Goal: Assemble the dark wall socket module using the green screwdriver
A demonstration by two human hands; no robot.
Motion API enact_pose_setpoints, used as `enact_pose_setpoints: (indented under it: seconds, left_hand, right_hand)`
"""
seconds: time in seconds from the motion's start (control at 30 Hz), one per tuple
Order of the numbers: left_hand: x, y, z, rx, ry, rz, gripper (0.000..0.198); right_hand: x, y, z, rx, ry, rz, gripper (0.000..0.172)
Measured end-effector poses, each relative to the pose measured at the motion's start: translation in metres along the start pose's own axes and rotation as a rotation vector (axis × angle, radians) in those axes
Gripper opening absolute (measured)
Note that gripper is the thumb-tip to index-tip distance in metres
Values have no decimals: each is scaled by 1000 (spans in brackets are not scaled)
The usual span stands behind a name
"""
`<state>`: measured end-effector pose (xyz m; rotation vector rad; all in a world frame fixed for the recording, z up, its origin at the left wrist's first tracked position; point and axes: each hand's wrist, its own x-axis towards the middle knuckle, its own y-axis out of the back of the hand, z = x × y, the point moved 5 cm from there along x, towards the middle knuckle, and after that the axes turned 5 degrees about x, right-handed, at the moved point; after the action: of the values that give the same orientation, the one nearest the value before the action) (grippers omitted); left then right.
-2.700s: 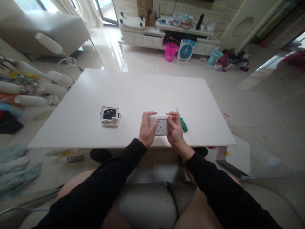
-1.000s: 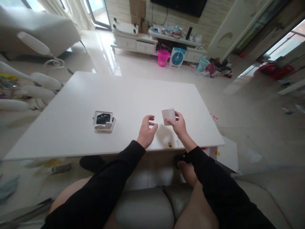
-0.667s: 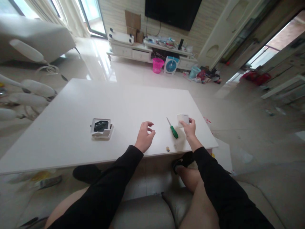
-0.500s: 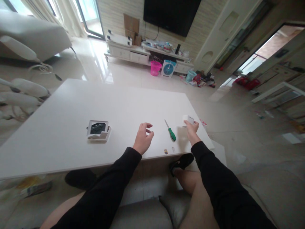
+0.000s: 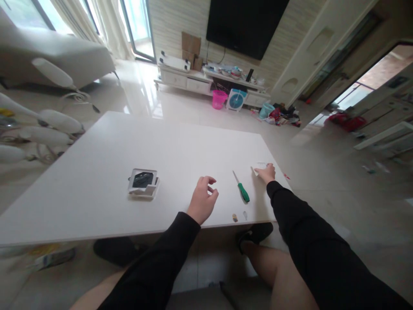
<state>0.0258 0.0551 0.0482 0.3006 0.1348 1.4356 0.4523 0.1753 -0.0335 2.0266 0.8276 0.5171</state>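
The white socket plate [image 5: 257,168], clasped in both hands moments ago, now sits low at the right edge of the table [image 5: 97,172] under the outstretched right hand [image 5: 267,173]; gripping or merely resting, hard to tell. The left hand [image 5: 203,203] hovers empty, fingers loosely curled, just left of the green screwdriver [image 5: 242,193].

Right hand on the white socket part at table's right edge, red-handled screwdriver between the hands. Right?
No: the head view shows the screwdriver handle is green, not red. It lies between left hand and right hand, which is on the white socket part.
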Motion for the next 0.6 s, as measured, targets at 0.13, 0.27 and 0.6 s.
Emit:
enact_pose_setpoints:
  seconds: [0.13, 0.27, 0.6]
  left_hand:
    - [-2, 1, 1, 1, -6, -5, 23]
    - [-3, 4, 3, -9, -10, 17, 23]
    - [1, 24, 12, -64, -85, 231, 34]
  right_hand:
    - [-4, -6, 1, -32, 18, -57, 91]
    - [-7, -3, -11, -65, 58, -40, 100]
    - [-222, -109, -193, 409, 767, -781, 93]
